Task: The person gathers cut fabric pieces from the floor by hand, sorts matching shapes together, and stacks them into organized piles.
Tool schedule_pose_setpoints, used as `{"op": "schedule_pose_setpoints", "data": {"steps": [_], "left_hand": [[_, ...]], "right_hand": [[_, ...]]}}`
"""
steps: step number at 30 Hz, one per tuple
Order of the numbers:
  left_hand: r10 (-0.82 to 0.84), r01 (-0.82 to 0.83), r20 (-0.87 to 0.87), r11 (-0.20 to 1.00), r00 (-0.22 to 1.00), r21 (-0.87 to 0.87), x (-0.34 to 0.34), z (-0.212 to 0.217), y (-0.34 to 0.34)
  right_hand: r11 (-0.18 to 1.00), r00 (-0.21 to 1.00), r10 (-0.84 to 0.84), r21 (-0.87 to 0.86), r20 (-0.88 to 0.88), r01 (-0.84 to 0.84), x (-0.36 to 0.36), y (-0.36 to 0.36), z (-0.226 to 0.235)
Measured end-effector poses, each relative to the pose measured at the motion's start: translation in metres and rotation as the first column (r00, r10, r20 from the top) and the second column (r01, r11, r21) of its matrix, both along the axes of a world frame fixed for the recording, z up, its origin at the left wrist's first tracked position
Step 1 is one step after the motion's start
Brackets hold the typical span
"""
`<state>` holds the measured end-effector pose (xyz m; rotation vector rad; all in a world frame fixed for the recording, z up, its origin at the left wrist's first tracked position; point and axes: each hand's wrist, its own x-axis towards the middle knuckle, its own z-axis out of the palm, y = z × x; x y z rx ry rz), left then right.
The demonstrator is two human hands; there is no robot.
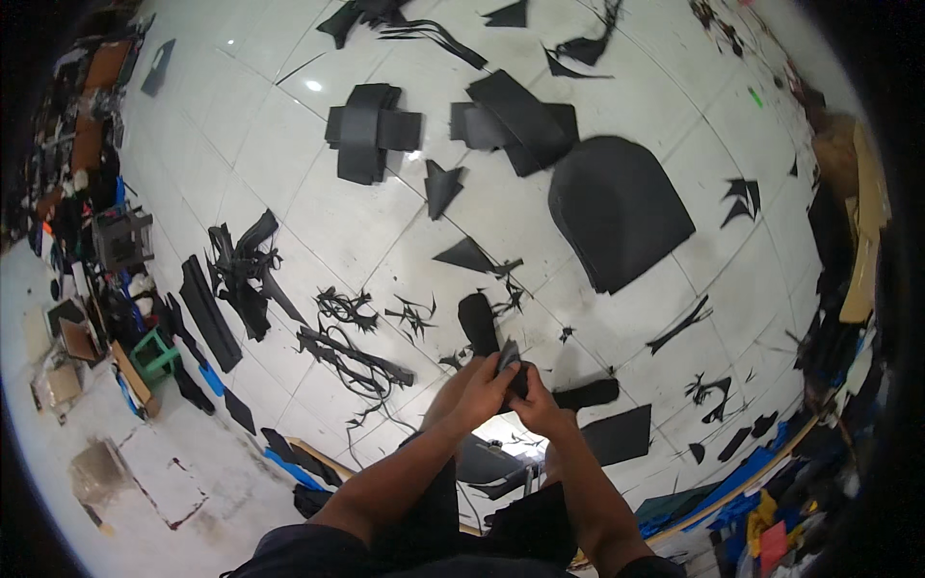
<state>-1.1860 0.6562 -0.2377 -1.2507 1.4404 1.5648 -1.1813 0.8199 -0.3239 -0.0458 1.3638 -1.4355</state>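
Observation:
My left hand [482, 387] and my right hand [540, 405] meet low in the middle of the view. Between them they grip a small piece of dark sheet material [509, 354], whose pointed tip sticks up past my left fingers. Most of it is hidden by my fingers. Both hands are closed. Just beyond them lies my left foot in a black sock [477, 323], with the other black-socked foot [590, 393] to the right. Below my wrists are a dark flat panel [489, 460] and a bright white patch [515, 435], partly covered by my arms.
Stacked black strips [362, 135], a second crossed stack [520, 120] and a rounded pile of black sheets [621, 212] rest on the white tiled floor [385, 226]. Scraps and tangled offcuts [342, 308] are strewn about. A green stool [154, 356] stands left; heaped materials [800, 511] line the right.

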Motion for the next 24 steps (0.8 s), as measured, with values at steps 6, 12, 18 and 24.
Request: {"op": "schedule_pose_setpoints", "data": {"steps": [6, 12, 18, 24], "left_hand": [[0.608, -0.591, -0.105, 0.792, 0.787, 0.154, 0.053, -0.093, -0.060], [0.555, -0.545, -0.129, 0.832, 0.822, 0.104, 0.054, -0.223, -0.124], [0.285, -0.367, -0.268, 0.866, 0.920, -0.341, 0.003, -0.341, -0.210], [0.047, -0.188, -0.244, 0.782, 0.969, -0.595, -0.034, -0.396, -0.283]], "right_hand": [[0.877, 0.836, 0.467, 0.273, -0.290, -0.395, -0.042, -0.107, -0.009], [0.884, 0.924, 0.383, 0.294, -0.011, -0.363, -0.031, -0.157, -0.169], [0.927, 0.951, 0.252, 0.327, -0.180, -0.184, -0.052, -0.170, -0.318], [0.809, 0.820, 0.419, 0.570, -0.390, -0.143, -0.053, -0.229, -0.304]]}}
